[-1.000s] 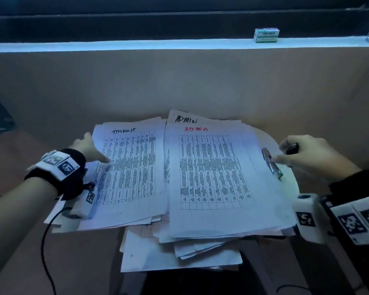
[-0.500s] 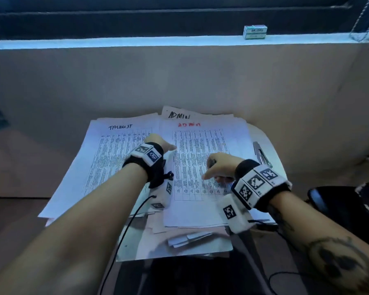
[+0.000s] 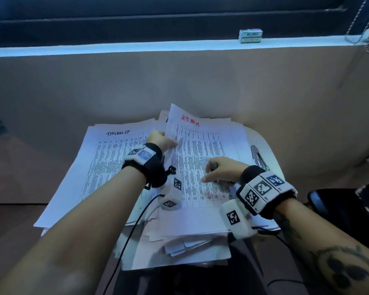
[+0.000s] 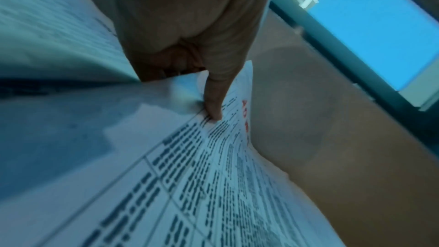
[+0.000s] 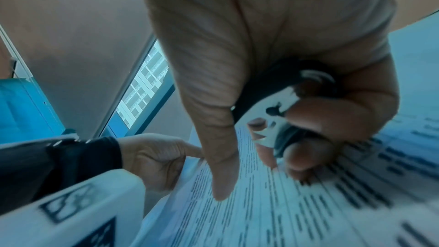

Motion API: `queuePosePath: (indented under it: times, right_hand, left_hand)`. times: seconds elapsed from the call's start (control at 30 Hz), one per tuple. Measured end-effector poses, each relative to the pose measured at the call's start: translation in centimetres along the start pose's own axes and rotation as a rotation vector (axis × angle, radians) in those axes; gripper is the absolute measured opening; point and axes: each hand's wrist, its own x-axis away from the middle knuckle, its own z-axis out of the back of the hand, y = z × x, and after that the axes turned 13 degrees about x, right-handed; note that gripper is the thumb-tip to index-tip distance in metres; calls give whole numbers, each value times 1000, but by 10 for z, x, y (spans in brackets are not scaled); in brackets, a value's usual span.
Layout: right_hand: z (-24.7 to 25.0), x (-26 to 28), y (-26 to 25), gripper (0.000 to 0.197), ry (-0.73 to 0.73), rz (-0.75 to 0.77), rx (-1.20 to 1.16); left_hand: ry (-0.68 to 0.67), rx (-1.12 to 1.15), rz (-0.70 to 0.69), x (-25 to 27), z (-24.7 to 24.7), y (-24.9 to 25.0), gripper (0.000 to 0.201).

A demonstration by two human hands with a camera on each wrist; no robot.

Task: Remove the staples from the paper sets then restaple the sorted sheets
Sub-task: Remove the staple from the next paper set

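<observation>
Two paper piles cover a small table: a "TASKLIST" pile on the left and an "ADMIN" pile on the right. My left hand pinches the left edge of the top ADMIN sheet and lifts it, with the thumb on the printed face. My right hand rests on the same sheet and grips a black and metal staple remover, its thumb pointing down at the paper. A silver stapler lies to the right of that hand.
A small staple box stands on the window ledge at the back. Loose sheets hang over the table's near edge. The pale table rim shows at the right. A dark seat is at the right, and cables trail below.
Both hands came in from the sides of the piles onto the ADMIN sheet. The left hand took hold of its left edge and raised it. The right hand left the stapler's side.
</observation>
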Motion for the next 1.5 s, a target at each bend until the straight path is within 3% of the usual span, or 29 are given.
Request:
queuePosePath:
  times: [0.1, 0.2, 0.27, 0.33, 0.4, 0.5, 0.57, 0.77, 0.9, 1.0, 1.07, 1.17, 1.23, 1.33, 1.43, 1.5]
  right_hand:
    - [27, 5, -4, 20, 297, 38, 66]
    - [69, 4, -12, 49, 605, 46, 180]
    - [98, 4, -23, 70, 711, 76, 241]
    - [124, 2, -34, 78, 775, 69, 338]
    - [148, -1, -41, 67, 818, 46, 397]
    - [168, 6, -54, 18, 834, 97, 422]
    - [175, 18, -64, 6, 910, 150, 426]
    - [190, 72, -91, 15, 1263, 288, 384]
    - [171, 86, -95, 21, 1466, 354, 436]
    - [137, 96, -79, 16, 1445, 387, 390]
    - [114, 111, -65, 12, 1318, 366, 372]
    - [91, 128, -50, 10, 999, 223, 456]
    - [81, 132, -46, 9, 895, 142, 533]
    - [76, 130, -42, 13, 840, 52, 580]
    - [79, 131, -37, 13, 854, 21, 614]
    - [80, 136, -36, 5, 832, 31, 630]
  left_hand:
    - [27, 123, -159, 6, 6, 2, 11]
    - [-53, 281, -307, 19, 16, 13, 14]
    - [-122, 350, -397, 32, 21, 23, 12]
    - [-149, 386, -460, 40, 26, 31, 7]
    - [-125, 417, -503, 43, 31, 37, 3]
    - [-39, 404, -586, 40, 41, 49, 4]
    - [-18, 404, -629, 40, 47, 62, 6]
    - [152, 350, -859, 48, 72, 116, 25]
    - [57, 412, -936, 67, 79, 123, 31]
    - [-20, 250, -890, 89, 78, 106, 30]
    - [-66, 62, -855, 100, 83, 91, 29]
    - [-431, -117, -718, 107, 91, 69, 50]
    - [-554, -289, -663, 108, 92, 63, 51]
    - [-571, -365, -624, 108, 94, 59, 18]
    - [-581, -402, -655, 107, 100, 54, 36]
    - [-659, -358, -632, 108, 105, 50, 31]
